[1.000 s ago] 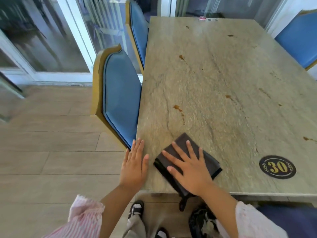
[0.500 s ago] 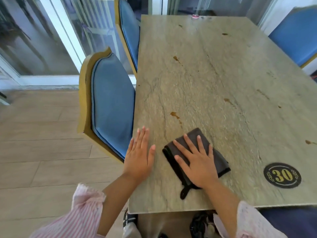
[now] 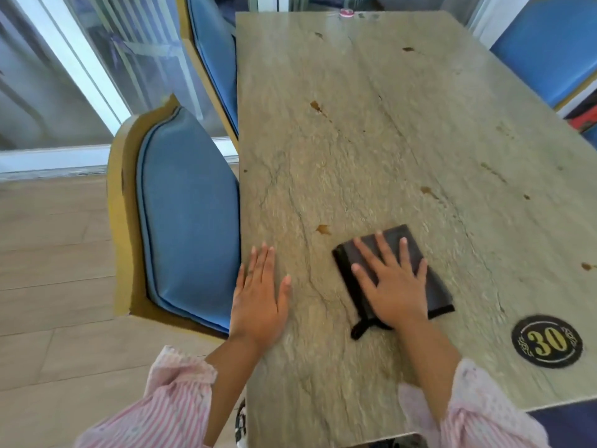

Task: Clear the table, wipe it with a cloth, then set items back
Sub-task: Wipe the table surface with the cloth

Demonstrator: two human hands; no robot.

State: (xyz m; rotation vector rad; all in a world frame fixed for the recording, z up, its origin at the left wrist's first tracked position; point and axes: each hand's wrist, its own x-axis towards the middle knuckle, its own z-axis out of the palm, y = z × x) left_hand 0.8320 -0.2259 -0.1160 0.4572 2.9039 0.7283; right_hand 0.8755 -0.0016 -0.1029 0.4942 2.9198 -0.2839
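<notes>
A folded dark cloth (image 3: 433,286) lies on the stone-patterned table (image 3: 371,140) near its front edge. My right hand (image 3: 392,284) presses flat on the cloth with straight, spread fingers. My left hand (image 3: 258,297) rests flat on the table at its left edge, fingers straight, holding nothing. Several brown stains mark the tabletop; one stain (image 3: 323,229) sits just ahead and left of the cloth.
A round black "30" badge (image 3: 547,341) is at the table's front right. A small pink object (image 3: 346,13) sits at the far edge. Blue padded chairs stand at the left (image 3: 187,215), far left (image 3: 216,59) and far right (image 3: 542,50). Glass doors are beyond.
My right hand has pushed the cloth forward, away from the front edge and toward the nearest stain. My left hand has slid forward along the left edge too.
</notes>
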